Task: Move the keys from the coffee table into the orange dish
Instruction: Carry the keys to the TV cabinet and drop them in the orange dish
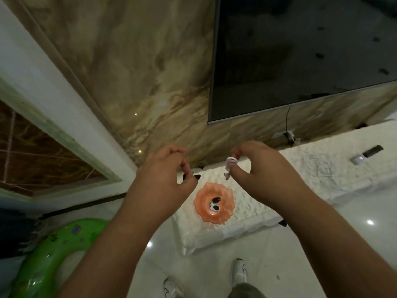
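- The left hand (165, 171) hangs above the near left end of the white cloth-covered surface (247, 214), its fingers curled in and its thumb and forefinger pinched together on a small metal ring (190, 172) with dark-headed keys (196, 177) showing just beside the fingertips.
- The right hand (262, 168) is raised at the same height, its thumb and forefinger closed on a key with a white head (231, 161); the metal blade points down below the thumb.
- The other fingers of the right hand are folded toward the palm; I cannot tell whether they touch the key.
- The two hands are apart, with a clear gap between them, and both are above the orange dish (213, 202) rather than in it.
- The orange dish, wavy-edged, sits on the white surface below and between the hands; inside it lie a dark key head and a small white piece with black marks.
- A dark television screen (300, 50) is mounted on the marble-patterned wall (139, 72) behind.
- A green inflatable ring (53, 254) lies on the floor at the left; its printed marks are too blurred to read.
- No writing or brand can be read anywhere.
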Demonstrator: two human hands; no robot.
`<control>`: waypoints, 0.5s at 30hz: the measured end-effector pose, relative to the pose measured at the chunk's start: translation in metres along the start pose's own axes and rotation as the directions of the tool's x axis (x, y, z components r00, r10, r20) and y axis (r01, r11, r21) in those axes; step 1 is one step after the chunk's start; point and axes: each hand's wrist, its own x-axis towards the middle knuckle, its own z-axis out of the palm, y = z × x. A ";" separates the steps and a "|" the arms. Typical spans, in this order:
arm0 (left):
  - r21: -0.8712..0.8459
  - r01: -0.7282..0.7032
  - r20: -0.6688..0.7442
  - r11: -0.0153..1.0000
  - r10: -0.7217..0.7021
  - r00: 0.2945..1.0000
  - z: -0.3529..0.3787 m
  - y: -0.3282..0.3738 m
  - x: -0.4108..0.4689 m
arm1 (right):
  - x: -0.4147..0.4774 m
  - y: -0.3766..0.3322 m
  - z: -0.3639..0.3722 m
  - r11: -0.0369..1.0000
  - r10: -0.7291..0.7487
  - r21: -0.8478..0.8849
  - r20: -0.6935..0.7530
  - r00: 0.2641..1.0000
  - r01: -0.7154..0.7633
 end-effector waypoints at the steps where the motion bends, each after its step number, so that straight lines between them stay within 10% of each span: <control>1: 0.004 0.006 -0.001 1.000 -0.006 1.000 0.008 0.005 0.004 | 0.002 0.011 -0.001 1.000 0.002 0.014 0.012 1.000 -0.002; 15: -0.026 0.093 0.013 0.995 -0.093 0.996 0.127 0.009 0.047 | 0.035 0.116 0.060 0.995 0.019 0.097 0.099 0.995 -0.028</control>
